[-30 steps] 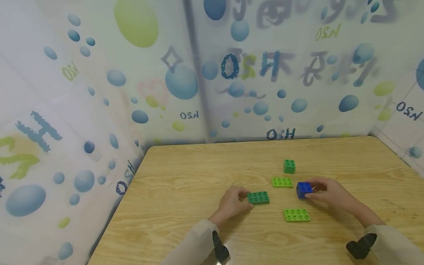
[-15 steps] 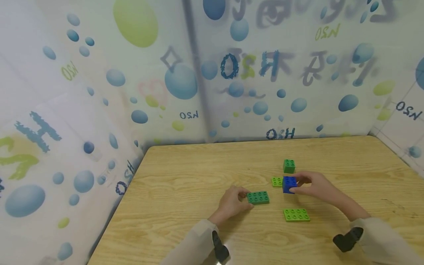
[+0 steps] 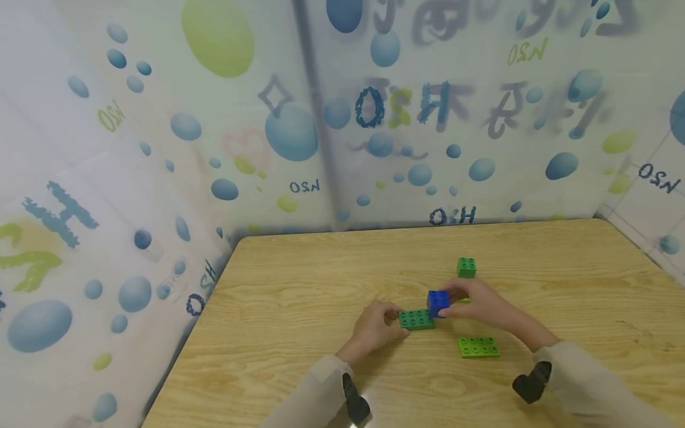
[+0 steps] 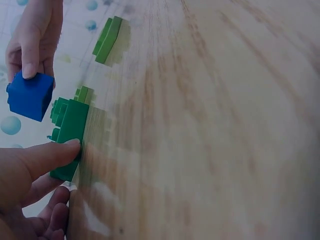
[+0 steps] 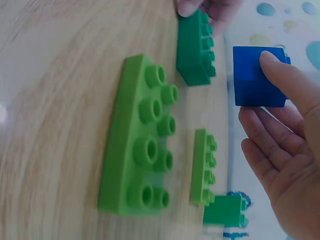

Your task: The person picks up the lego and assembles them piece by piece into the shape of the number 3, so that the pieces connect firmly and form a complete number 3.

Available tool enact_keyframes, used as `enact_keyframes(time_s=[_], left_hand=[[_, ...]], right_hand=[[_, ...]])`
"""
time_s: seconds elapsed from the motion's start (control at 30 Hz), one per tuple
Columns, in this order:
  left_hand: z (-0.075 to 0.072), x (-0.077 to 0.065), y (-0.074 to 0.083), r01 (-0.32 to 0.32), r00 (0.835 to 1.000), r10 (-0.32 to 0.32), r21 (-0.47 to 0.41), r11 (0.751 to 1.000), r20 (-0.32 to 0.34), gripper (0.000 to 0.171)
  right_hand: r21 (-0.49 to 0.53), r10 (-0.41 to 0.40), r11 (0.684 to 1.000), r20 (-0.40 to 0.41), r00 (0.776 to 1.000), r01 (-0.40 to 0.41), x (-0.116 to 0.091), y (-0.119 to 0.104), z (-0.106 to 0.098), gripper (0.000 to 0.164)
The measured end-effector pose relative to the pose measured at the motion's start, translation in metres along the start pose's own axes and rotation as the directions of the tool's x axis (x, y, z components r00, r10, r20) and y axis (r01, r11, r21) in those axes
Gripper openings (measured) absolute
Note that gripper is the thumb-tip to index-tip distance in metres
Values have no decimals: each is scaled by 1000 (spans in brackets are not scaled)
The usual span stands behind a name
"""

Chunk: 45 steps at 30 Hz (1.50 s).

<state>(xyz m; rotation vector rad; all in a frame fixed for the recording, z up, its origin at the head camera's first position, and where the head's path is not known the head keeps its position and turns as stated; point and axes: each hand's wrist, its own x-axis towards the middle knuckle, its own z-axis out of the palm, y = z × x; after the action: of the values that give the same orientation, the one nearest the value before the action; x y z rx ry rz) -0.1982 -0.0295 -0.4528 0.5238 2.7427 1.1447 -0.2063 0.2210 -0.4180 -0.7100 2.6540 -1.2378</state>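
Note:
My left hand [image 3: 377, 326] pinches the left end of a dark green toy building brick [image 3: 414, 320], two studs wide, lying flat on the table. A square blue building brick [image 3: 437, 304] is between the thumb and fingers of my right hand [image 3: 478, 303], studs up. It overlaps the green brick's right end in the head view. From the left wrist, the blue brick [image 4: 31, 95] shows raised above the studs of the green brick [image 4: 70, 120], with a gap between them. In the right wrist view my thumb lies across one side of the blue brick [image 5: 250, 80].
A flat lime green brick [image 3: 478, 347] lies nearer the front edge. Another flat lime brick [image 5: 200, 167] is mostly hidden behind my right hand in the head view. Farther back stands a square green brick [image 3: 466, 267]. A patterned curtain [image 3: 241, 178] hangs behind the wooden table [image 3: 299, 273].
My right hand has carried the blue brick leftward, from right of the lime bricks, past the far lime one, to the dark green brick's right end. My left hand has stayed in place.

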Motion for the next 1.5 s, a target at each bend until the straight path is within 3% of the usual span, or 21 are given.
enact_keyframes(time_s=[0.53,1.5], left_hand=[[2,2,-1,1,1000,-1,2,1000,-3,33],[1,3,-4,18,1000,-18,-1,1000,-1,32]], right_hand=[[3,-33,999,86,996,33,11,-3,14,39],[-113,-40,992,136,990,56,18,-12,15,44]])
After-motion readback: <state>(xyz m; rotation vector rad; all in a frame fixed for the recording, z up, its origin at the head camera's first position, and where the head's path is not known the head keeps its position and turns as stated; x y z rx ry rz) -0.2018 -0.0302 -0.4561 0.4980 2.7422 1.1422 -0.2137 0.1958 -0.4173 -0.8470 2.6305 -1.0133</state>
